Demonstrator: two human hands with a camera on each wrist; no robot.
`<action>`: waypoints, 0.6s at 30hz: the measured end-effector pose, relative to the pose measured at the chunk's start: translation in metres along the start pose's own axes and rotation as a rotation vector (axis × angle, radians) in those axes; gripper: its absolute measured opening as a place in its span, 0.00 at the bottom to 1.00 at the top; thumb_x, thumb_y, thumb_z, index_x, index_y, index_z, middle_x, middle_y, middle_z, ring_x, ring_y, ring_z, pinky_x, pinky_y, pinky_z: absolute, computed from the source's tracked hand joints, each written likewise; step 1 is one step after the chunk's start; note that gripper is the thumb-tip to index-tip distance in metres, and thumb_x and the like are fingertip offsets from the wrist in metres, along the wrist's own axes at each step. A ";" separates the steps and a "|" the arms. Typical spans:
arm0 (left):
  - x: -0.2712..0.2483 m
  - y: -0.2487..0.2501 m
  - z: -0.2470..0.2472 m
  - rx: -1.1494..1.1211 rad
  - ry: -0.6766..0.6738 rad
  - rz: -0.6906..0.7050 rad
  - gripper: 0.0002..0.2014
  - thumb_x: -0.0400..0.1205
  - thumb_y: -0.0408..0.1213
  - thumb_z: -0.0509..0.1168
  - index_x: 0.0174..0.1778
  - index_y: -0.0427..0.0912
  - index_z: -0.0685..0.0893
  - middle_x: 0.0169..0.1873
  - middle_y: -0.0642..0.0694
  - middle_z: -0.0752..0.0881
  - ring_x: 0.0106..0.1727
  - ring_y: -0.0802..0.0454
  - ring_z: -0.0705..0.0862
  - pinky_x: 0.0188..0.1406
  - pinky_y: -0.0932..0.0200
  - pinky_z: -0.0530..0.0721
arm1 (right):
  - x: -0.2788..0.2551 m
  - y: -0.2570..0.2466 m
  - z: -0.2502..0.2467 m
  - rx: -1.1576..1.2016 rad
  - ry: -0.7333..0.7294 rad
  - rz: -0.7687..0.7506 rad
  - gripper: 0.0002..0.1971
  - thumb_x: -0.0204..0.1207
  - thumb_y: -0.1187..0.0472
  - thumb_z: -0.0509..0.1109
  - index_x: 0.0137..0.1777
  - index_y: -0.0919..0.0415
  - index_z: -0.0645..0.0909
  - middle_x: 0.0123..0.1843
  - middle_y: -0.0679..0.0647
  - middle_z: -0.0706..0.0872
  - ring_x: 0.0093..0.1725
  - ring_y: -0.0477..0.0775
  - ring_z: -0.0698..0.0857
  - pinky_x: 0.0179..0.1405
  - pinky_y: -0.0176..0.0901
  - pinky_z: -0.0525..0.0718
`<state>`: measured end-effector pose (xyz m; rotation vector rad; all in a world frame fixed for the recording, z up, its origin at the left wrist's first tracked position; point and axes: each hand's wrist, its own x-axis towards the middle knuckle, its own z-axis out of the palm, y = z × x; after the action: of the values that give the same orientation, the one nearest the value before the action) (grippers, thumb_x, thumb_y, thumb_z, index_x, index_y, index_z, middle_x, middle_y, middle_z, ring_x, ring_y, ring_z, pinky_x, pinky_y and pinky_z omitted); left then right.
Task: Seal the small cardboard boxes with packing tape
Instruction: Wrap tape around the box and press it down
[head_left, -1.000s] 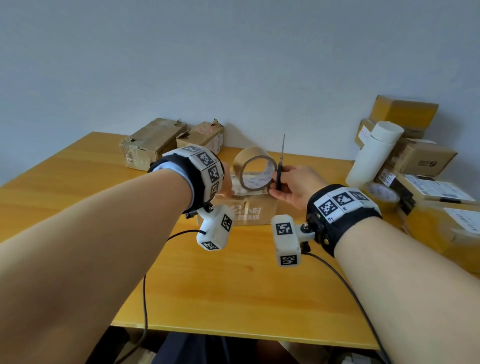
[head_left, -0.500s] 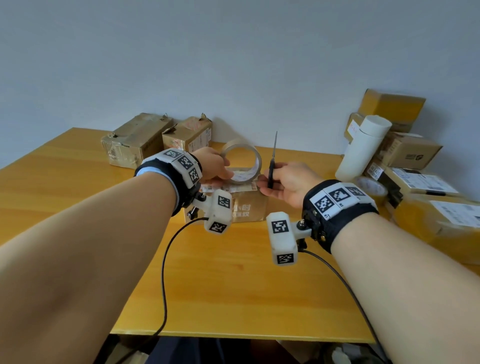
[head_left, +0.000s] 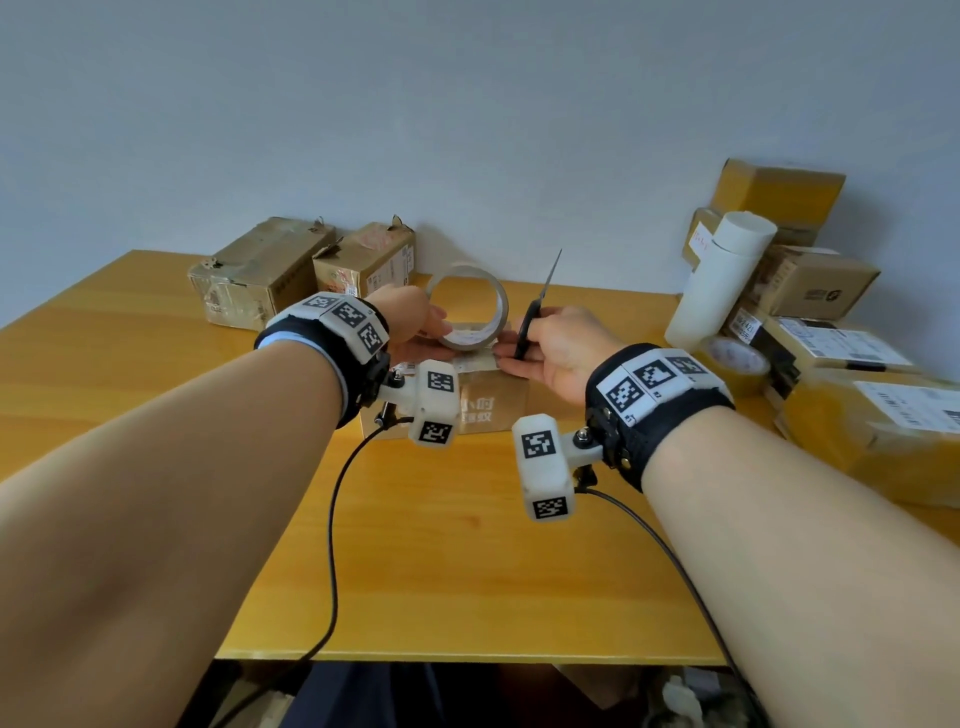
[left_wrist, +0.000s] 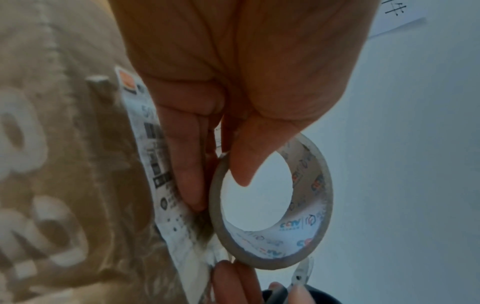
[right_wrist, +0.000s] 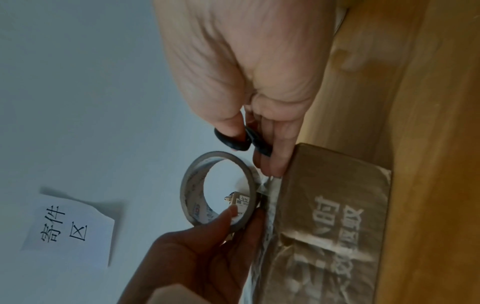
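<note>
A small cardboard box (head_left: 488, 400) with white printed characters sits mid-table. My left hand (head_left: 431, 332) pinches the brown tape roll (head_left: 467, 306) upright on the box's top, thumb inside the ring (left_wrist: 322, 205) and fingers outside. My right hand (head_left: 519, 348) grips black-handled scissors (head_left: 540, 301), blades shut and pointing up. In the right wrist view the thumb is through a scissors handle loop (right_wrist: 233, 142), and the fingertips touch the box's (right_wrist: 332, 216) top edge beside the roll (right_wrist: 192, 185). A white label (left_wrist: 161, 185) lies along the box top.
Two worn boxes (head_left: 260, 270) (head_left: 363, 260) stand at the back left of the yellow table (head_left: 467, 545). At the right are several stacked parcels (head_left: 821, 291), a white tube (head_left: 717, 280) and another tape roll (head_left: 737, 358). A paper sign (right_wrist: 67, 232) hangs on the wall.
Both hands have come down toward the box. The tape roll, held above it a second ago, now sits on its top, and my right fingertips have reached the box's edge.
</note>
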<state>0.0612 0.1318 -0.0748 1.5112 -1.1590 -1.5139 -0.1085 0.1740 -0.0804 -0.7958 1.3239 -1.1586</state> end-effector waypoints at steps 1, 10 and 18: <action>0.000 -0.001 0.000 -0.015 -0.008 0.004 0.07 0.83 0.18 0.62 0.49 0.33 0.79 0.49 0.33 0.86 0.51 0.37 0.89 0.44 0.47 0.90 | -0.001 0.000 0.000 0.004 -0.002 0.004 0.13 0.89 0.75 0.54 0.44 0.66 0.74 0.46 0.65 0.81 0.51 0.64 0.82 0.37 0.51 0.90; 0.005 -0.004 -0.003 -0.069 -0.030 -0.018 0.04 0.85 0.24 0.62 0.53 0.34 0.77 0.47 0.34 0.88 0.36 0.41 0.92 0.23 0.52 0.88 | -0.005 0.006 -0.016 -0.234 0.131 -0.080 0.13 0.85 0.71 0.64 0.67 0.65 0.72 0.54 0.63 0.86 0.37 0.56 0.90 0.35 0.47 0.92; 0.006 -0.006 0.000 -0.104 0.005 -0.039 0.04 0.85 0.28 0.65 0.49 0.38 0.76 0.56 0.33 0.89 0.52 0.36 0.91 0.40 0.44 0.91 | -0.032 0.002 -0.039 -1.078 -0.164 0.128 0.37 0.67 0.33 0.81 0.65 0.60 0.77 0.44 0.59 0.88 0.37 0.55 0.90 0.38 0.47 0.88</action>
<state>0.0613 0.1285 -0.0829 1.4747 -1.0373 -1.5709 -0.1417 0.2117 -0.0777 -1.4888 1.8081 -0.1809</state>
